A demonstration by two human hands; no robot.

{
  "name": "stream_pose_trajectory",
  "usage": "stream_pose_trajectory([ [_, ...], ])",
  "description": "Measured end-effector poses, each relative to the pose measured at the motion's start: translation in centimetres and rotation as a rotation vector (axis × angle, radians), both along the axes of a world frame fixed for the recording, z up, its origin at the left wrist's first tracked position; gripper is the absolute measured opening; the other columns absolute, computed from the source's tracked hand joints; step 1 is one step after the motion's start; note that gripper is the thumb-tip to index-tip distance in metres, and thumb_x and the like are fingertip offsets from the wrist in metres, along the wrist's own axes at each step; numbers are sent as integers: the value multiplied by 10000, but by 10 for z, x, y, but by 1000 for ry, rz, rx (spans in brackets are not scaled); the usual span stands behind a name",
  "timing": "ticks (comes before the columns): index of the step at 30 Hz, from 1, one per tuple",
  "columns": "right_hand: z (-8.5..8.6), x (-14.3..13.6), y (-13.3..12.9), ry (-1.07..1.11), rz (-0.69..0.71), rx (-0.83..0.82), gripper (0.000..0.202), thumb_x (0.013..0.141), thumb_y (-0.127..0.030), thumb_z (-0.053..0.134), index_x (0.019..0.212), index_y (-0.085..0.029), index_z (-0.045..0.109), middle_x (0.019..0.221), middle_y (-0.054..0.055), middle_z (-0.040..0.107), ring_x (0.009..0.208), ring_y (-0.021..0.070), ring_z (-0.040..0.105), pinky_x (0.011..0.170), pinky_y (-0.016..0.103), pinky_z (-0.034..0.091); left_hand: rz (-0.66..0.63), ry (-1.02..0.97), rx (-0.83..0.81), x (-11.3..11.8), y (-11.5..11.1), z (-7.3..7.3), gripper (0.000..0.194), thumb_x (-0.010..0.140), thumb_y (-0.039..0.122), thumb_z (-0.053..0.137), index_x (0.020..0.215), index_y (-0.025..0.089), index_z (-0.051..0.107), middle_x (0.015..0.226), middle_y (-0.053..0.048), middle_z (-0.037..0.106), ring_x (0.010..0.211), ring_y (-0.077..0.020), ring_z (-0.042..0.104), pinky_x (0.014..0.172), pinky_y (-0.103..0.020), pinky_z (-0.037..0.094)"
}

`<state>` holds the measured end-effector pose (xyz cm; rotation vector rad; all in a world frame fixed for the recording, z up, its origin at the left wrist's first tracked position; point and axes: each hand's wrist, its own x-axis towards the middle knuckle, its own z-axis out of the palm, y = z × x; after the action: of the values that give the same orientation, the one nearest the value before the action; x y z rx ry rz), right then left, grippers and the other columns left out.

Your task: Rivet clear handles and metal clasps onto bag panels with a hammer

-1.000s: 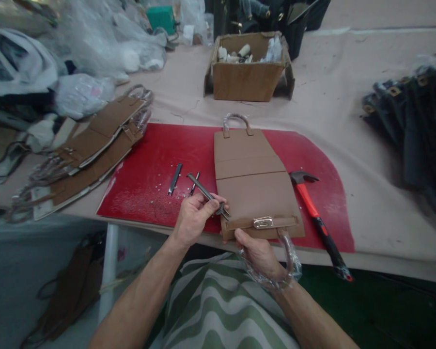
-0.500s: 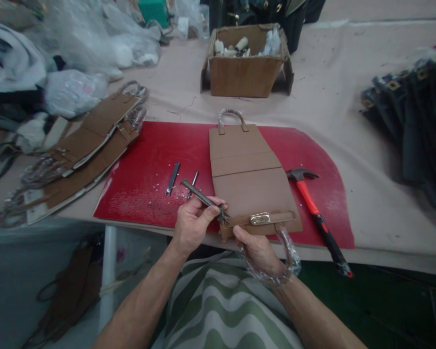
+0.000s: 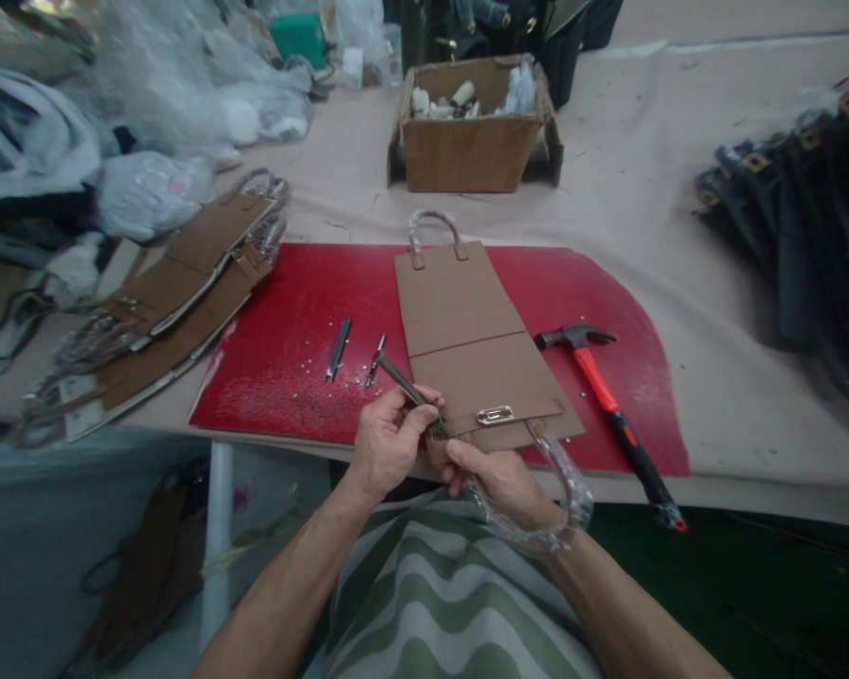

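Observation:
A tan handbag panel (image 3: 467, 311) lies lengthwise toward me, its bottom edge overhanging the near side of a red mat (image 3: 290, 321). My left hand (image 3: 392, 438) is closed around a dark metal punch (image 3: 400, 377); the punch slants down to the panel's near left corner, where its lower end is partly hidden by fingers. My right hand (image 3: 502, 476) pinches that same corner between thumb and fingers. A plastic-wrapped handle (image 3: 573, 481) loops over my right wrist. Near the panel's lower edge sits a shiny metal clasp (image 3: 495, 415).
A claw hammer (image 3: 608, 405) with a red and black grip lies right of the panel. Two slim metal tools, one a flat bar (image 3: 338, 349), rest at left among small scraps. Tan panels (image 3: 184, 283), a cardboard box (image 3: 467, 151) and dark pieces (image 3: 807, 207) surround the mat.
The panel's near left corner has been lifted and turned slightly toward me. The punch and both hands have shifted a little right, and the strap over the clasp no longer shows.

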<state>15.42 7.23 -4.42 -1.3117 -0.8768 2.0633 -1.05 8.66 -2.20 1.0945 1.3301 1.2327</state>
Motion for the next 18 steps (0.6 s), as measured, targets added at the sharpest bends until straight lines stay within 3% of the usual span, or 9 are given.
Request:
stream_pose_trajectory([
  [3,1,7,1,-136,67,-19,440,747,-560,711,651,-132,732,601,56,649,517,126,538,504,270,395,-7,-6,-5,0,0,-2,193,817,319,690,925,160,691,923,-76,737,876,-203,714,788,-277,567],
  [10,7,8,-2,75,91,-10,359,725,-489,744,651,-137,734,720,63,677,689,148,589,676,288,442,4,-55,35,-2,0,6,219,823,346,689,911,146,681,922,-82,725,864,-205,718,790,-274,564],
  [18,8,6,-7,162,73,-63,334,675,-469,780,627,-144,722,708,50,658,646,130,549,635,273,421,-21,27,126,-3,-10,11,174,850,299,656,928,143,656,941,-82,706,883,-204,714,794,-273,569],
])
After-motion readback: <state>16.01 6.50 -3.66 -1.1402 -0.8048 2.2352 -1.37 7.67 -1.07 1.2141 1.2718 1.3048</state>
